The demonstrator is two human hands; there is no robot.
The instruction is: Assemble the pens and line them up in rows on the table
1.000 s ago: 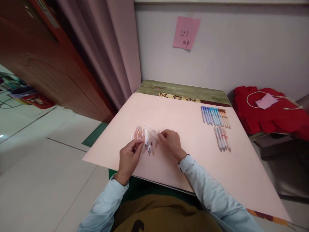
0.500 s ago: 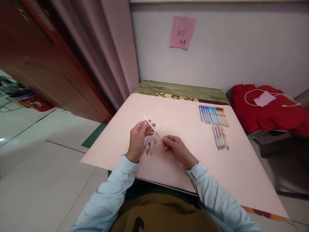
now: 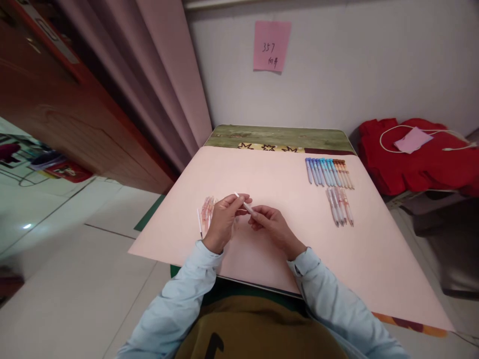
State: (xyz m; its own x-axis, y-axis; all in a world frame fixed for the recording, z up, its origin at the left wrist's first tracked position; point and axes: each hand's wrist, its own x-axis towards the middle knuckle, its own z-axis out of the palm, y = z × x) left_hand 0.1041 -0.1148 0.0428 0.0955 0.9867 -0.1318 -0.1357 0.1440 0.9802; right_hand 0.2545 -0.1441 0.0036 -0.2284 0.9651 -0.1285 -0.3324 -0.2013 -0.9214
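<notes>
My left hand (image 3: 223, 221) and my right hand (image 3: 270, 224) meet over the pink sheet (image 3: 284, 259), both pinching one thin white pen part (image 3: 245, 204) between their fingertips. Its upper end sticks out past my left fingers. A small pile of loose pen parts (image 3: 205, 215), pinkish and white, lies on the sheet just left of my left hand. Both sleeves are pale blue.
Two tidy rows of finished pens lie at the sheet's far right: blue to orange pens (image 3: 328, 172) and below them white-pink pens (image 3: 340, 206). A red cloth (image 3: 419, 159) with a white cord lies to the right. A pink note (image 3: 271, 46) hangs on the wall.
My left hand lifted a thin white piece out of the pile and brought it toward the right hand. Both hands now hold it, and the pile lies uncovered to the left.
</notes>
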